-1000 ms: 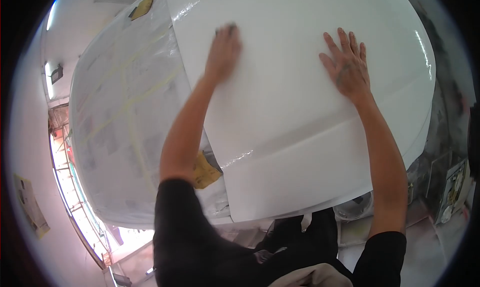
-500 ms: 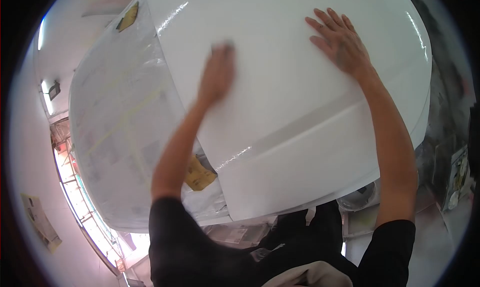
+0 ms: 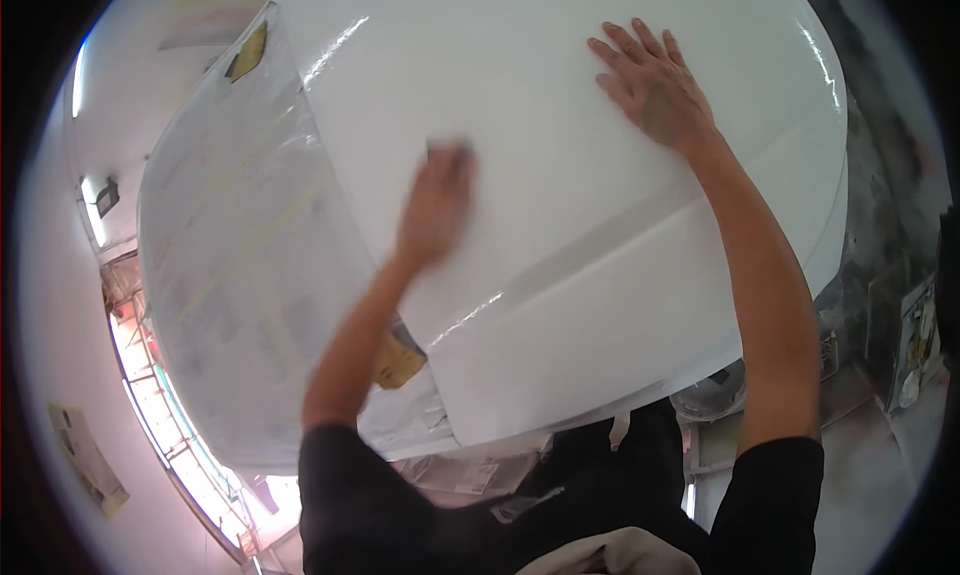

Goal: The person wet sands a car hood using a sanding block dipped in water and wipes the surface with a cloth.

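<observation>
A large glossy white panel spreads out below me, with a thin film sheet over the surface to its left. My left hand is on the panel left of centre, blurred by motion, with its fingers closed over a small dark piece that shows at the fingertips. What the piece is cannot be made out. Further right and higher up, my right hand lies flat on the panel with its fingers spread and nothing in it.
One yellowish folded piece lies beside my left forearm, another at the film's upper edge. A clear round container stands below the panel's right edge. Lamps and a bright window are at the left.
My left hand has moved down the panel, toward me, with the dark piece. My right hand has shifted a little left and stays flat. The view has tilted slightly.
</observation>
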`<state>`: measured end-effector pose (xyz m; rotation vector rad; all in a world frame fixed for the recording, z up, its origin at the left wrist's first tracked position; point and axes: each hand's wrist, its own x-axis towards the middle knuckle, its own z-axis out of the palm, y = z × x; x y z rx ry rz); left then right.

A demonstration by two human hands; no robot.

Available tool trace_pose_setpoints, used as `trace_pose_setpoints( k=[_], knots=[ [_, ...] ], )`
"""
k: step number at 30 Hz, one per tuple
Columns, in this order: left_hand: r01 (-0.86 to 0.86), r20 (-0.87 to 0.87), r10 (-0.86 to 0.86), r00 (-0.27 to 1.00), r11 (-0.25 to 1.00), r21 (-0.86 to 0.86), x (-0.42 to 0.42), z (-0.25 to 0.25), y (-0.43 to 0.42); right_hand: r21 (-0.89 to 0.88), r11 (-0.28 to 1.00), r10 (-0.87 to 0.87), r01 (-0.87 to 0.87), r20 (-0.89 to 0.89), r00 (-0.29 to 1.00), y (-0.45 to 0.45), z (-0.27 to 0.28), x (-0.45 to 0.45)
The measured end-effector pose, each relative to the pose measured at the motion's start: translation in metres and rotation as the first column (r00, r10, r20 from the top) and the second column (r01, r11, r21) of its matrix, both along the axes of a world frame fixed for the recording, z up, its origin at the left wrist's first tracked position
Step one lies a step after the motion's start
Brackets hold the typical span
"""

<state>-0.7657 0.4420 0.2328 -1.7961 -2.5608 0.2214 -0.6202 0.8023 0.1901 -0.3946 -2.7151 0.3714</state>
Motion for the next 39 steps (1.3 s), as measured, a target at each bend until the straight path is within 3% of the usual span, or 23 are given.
trace_pose_setpoints(
  k=[1,2,4,6,8,9,10,12,14,15,17,19,20,23,26,28,29,31,33,34,35,38,39],
  knots=[
    [0.094,-0.066,-0.084,0.994,0.981,0.170,-0.058,-0.012,0.046,-0.006,1.000,0.007,-0.006,0.004,1.000,-0.002,-0.001,0.000],
    [0.067,0.024,-0.077,0.997,0.951,0.301,-0.097,0.001,0.104,-0.016,1.000,0.016,-0.016,0.002,1.000,-0.006,-0.001,-0.001],
    [0.049,-0.053,-0.030,0.998,0.919,0.391,-0.124,-0.005,0.160,0.014,1.000,0.018,-0.018,-0.003,1.000,-0.004,-0.003,-0.002],
    [0.046,-0.128,0.001,0.992,0.931,0.363,-0.110,-0.011,0.153,0.000,0.999,0.038,-0.038,-0.006,0.999,-0.006,-0.006,0.003],
    [0.051,-0.087,-0.034,0.996,0.976,0.211,-0.028,0.001,0.067,-0.027,0.999,0.026,-0.027,-0.040,0.999,0.000,-0.004,0.002],
    [-0.010,0.038,0.005,0.999,0.992,0.124,0.027,0.012,0.015,-0.019,0.999,0.026,-0.027,-0.042,0.999,-0.001,-0.001,0.003],
    [-0.130,0.124,0.145,0.982,0.984,-0.122,0.081,0.031,-0.022,-0.009,1.000,0.017,-0.018,-0.041,0.999,-0.002,0.001,0.004],
    [-0.134,0.266,0.165,0.950,0.982,-0.131,0.145,0.049,-0.078,-0.003,1.000,-0.013,0.013,-0.046,0.999,0.001,-0.003,0.003],
    [-0.020,0.215,0.055,0.975,0.987,-0.159,0.107,0.032,-0.067,-0.016,1.000,0.000,-0.001,-0.059,0.998,-0.007,-0.008,-0.003],
    [0.001,0.173,0.020,0.985,0.993,-0.120,0.082,0.035,-0.021,-0.026,1.000,0.006,-0.007,-0.033,0.999,-0.008,-0.007,-0.002],
    [0.092,0.065,-0.100,0.993,0.988,0.126,0.006,0.014,0.090,-0.023,1.000,0.016,-0.016,-0.004,1.000,-0.008,0.006,0.002],
    [0.080,0.026,-0.090,0.996,0.958,0.277,-0.027,-0.005,0.161,0.073,0.997,-0.010,0.011,-0.015,1.000,0.005,-0.008,0.005],
    [0.074,0.028,-0.086,0.996,0.956,0.285,-0.017,-0.004,0.156,0.103,0.995,0.008,-0.006,-0.020,1.000,0.001,-0.013,0.003],
    [0.022,0.122,-0.036,0.992,0.994,0.112,0.082,0.036,0.029,-0.171,0.984,-0.038,0.051,0.078,0.996,-0.012,0.023,0.021],
    [-0.088,0.169,0.094,0.981,0.995,-0.043,0.149,0.058,-0.101,0.117,0.973,-0.212,0.200,0.099,0.972,-0.037,0.009,0.039],
    [-0.144,0.194,0.167,0.967,0.982,-0.123,0.158,0.054,-0.121,-0.007,0.999,-0.047,0.047,-0.030,0.998,-0.073,-0.001,0.089],
    [-0.086,0.203,0.101,0.974,0.993,-0.079,0.139,0.048,-0.087,-0.051,0.999,0.008,-0.009,-0.025,1.000,-0.094,0.003,0.125],
    [0.125,0.180,-0.143,0.973,0.986,0.107,0.097,0.024,0.008,0.001,0.997,-0.074,0.074,0.027,0.997,-0.098,0.004,0.141],
    [0.243,0.137,-0.275,0.951,0.946,0.216,0.075,0.017,0.112,0.032,0.989,-0.149,0.147,0.071,0.986,-0.118,0.010,0.146],
    [0.281,0.042,-0.305,0.951,0.915,0.290,0.069,0.003,0.142,0.055,0.988,-0.150,0.148,0.040,0.988,-0.114,0.008,0.139],
    [0.205,0.115,-0.263,0.958,0.907,0.367,0.075,-0.001,0.155,0.075,0.988,-0.135,0.133,0.021,0.991,-0.112,0.003,0.141],
    [0.332,0.089,-0.354,0.931,0.923,0.196,0.099,0.024,0.046,0.050,0.992,-0.120,0.119,0.001,0.993,-0.118,0.000,0.146],
    [0.237,0.180,-0.248,0.952,0.968,0.081,0.119,0.048,-0.020,0.035,0.991,-0.131,0.131,-0.006,0.991,-0.120,-0.002,0.146]
  ],
)
